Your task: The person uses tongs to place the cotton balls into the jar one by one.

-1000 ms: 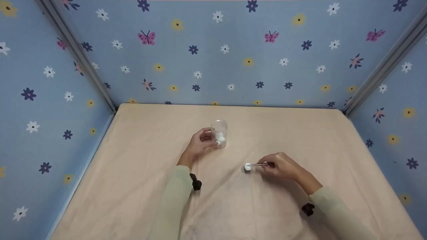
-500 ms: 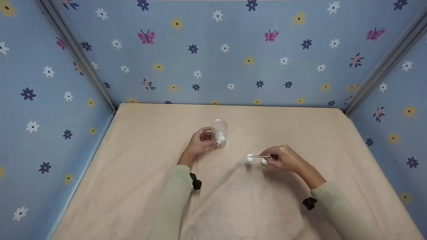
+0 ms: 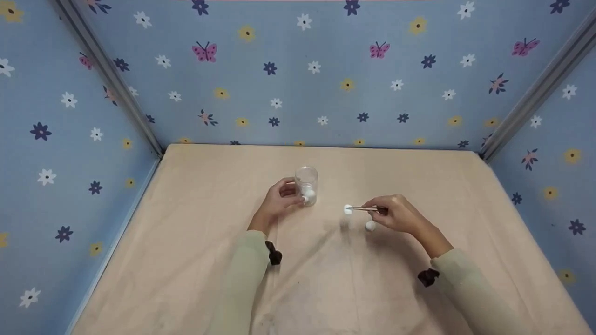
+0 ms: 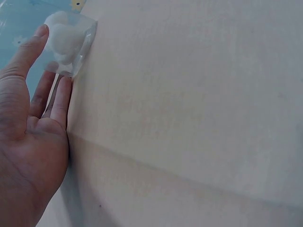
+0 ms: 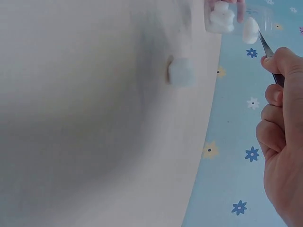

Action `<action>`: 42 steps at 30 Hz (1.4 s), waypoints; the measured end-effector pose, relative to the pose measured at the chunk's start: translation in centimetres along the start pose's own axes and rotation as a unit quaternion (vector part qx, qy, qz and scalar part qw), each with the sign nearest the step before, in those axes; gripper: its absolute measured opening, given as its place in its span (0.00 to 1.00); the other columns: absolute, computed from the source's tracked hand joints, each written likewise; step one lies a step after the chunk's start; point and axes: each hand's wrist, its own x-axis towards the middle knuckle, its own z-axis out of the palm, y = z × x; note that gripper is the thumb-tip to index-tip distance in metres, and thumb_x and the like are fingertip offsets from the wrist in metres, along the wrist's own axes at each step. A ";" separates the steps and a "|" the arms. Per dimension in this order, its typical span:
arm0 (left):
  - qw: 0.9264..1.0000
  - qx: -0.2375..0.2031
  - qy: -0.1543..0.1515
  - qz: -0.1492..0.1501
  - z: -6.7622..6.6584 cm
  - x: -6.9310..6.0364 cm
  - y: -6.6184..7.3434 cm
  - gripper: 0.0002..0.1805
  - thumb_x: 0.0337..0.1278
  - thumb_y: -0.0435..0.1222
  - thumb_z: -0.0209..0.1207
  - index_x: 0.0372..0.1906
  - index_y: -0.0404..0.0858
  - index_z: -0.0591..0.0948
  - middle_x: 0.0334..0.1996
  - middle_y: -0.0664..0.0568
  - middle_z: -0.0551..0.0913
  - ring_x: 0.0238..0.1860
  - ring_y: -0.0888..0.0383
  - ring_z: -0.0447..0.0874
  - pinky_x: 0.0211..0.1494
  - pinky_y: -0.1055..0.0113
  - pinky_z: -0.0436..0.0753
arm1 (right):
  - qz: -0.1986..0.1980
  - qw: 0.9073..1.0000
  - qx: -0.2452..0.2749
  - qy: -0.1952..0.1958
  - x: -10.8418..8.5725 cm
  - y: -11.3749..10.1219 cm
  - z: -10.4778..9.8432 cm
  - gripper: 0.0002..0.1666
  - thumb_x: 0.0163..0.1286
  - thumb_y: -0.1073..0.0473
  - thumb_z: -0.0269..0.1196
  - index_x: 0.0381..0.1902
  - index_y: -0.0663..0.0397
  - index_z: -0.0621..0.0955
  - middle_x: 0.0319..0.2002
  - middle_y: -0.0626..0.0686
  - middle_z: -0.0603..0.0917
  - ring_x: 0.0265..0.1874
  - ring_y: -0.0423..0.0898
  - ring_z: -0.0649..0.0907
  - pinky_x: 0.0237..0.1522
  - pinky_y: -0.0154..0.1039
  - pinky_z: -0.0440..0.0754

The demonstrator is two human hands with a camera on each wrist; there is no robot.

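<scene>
My left hand (image 3: 278,201) grips the side of a clear plastic jar (image 3: 307,176) that stands upright with no lid on it. White cotton balls (image 4: 66,38) lie at its bottom, as the left wrist view shows. Metal tweezers (image 3: 370,209) are pinched in my right hand (image 3: 401,216), to the right of the jar. At their tips a cotton ball (image 3: 348,209) is held above the table, apart from the jar. Below the right hand another cotton ball (image 3: 370,226) rests on the cloth, also visible as a blurred white lump (image 5: 182,72) in the right wrist view.
A beige cloth (image 3: 186,242) with creases covers the table. Blue flowered panels (image 3: 321,51) enclose it at the back and both sides, with grey metal posts (image 3: 111,79) at the corners. Dark wrist mounts (image 3: 274,253) sit at the sleeves.
My right hand has lifted the cotton ball in the tweezers off the table and moved it away from me. The other cotton ball has come into view beneath the hand. The left hand stays put.
</scene>
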 end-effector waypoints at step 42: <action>1.000 0.012 0.001 0.001 0.0 0.0 0.1 0.35 0.73 0.29 0.72 0.80 0.39 0.75 0.75 0.37 0.82 0.77 0.40 0.81 0.85 0.47 0.81 | 0.050 0.996 0.004 0.069 6.3 -0.3 0.0 0.11 0.76 0.69 0.69 0.51 0.59 0.94 0.37 0.59 0.95 0.23 0.35 0.71 0.29 0.31 0.68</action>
